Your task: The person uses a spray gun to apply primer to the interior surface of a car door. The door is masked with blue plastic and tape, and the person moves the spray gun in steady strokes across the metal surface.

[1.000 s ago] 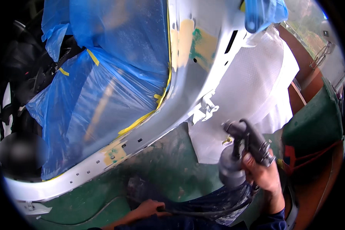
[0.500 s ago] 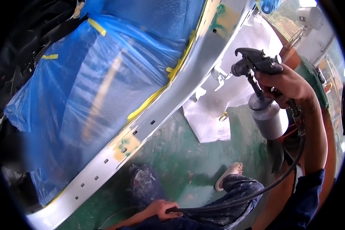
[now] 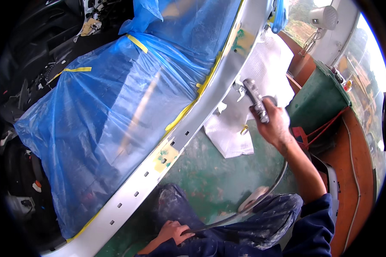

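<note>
My right hand [image 3: 275,124] is wrapped round a spray gun [image 3: 254,97], held close to the right side of a car body sill [image 3: 155,165]. The sill is grey and white, with square holes and tan filler patches that show green spots. The gun's cup is mostly hidden from this angle. A dark air hose [image 3: 270,188] runs from below the gun down across my lap. Low in the view, my left hand [image 3: 172,231] is closed over the hose by my thigh. Blue masking film [image 3: 111,98], edged with yellow tape [image 3: 185,113], covers the opening left of the sill.
White bubble-textured sheeting [image 3: 268,64] lies beyond the sill, over the green floor [image 3: 197,171]. On the right stand a green bin [image 3: 319,96], an orange-brown low wall [image 3: 351,171] and a round white lamp [image 3: 324,18]. Dark car interior parts [image 3: 34,43] fill the far left.
My right hand has brought the spray gun left, toward the sill, and turned it so the cup no longer shows clearly. My left hand still holds the hose. The view has shifted slightly.
</note>
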`<move>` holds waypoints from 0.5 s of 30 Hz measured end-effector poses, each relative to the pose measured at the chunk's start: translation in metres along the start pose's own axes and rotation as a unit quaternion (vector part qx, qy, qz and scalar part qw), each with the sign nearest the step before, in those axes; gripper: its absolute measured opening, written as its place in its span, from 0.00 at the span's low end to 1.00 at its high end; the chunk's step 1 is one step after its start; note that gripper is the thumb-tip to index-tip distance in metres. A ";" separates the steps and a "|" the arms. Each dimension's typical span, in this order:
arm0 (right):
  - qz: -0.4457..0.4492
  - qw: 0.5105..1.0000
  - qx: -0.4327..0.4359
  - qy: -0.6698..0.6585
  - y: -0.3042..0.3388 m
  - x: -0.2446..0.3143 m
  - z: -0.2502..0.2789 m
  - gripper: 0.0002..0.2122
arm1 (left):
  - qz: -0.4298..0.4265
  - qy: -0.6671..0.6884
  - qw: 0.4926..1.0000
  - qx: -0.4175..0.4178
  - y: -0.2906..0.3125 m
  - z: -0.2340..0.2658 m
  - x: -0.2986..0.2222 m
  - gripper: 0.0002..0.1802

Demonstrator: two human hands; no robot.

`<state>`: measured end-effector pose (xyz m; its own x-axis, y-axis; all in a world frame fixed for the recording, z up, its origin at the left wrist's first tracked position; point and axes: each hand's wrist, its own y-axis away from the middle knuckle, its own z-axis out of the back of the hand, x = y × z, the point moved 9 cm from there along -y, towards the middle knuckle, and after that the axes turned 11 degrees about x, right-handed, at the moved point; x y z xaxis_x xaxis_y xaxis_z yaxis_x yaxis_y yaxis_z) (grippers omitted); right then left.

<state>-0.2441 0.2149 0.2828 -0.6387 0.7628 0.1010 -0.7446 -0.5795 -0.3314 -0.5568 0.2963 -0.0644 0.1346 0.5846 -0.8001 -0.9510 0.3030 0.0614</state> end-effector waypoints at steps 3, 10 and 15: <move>0.035 0.998 0.050 0.000 0.015 0.012 -0.026 0.12 | 0.001 -0.001 1.000 0.016 0.010 -0.008 0.006 0.19; 0.038 0.997 0.064 -0.006 0.005 0.024 -0.027 0.13 | 0.077 0.101 0.991 0.049 0.033 0.015 -0.023 0.21; 0.011 1.000 -0.004 0.006 -0.009 0.025 0.014 0.10 | 0.067 0.225 0.971 -0.046 0.035 0.033 -0.029 0.21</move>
<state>-0.2559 0.2352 0.3019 -0.6527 0.7533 0.0813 -0.7282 -0.5941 -0.3416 -0.5845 0.3148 -0.0190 -0.1077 0.2194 -0.9697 -0.9753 0.1658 0.1458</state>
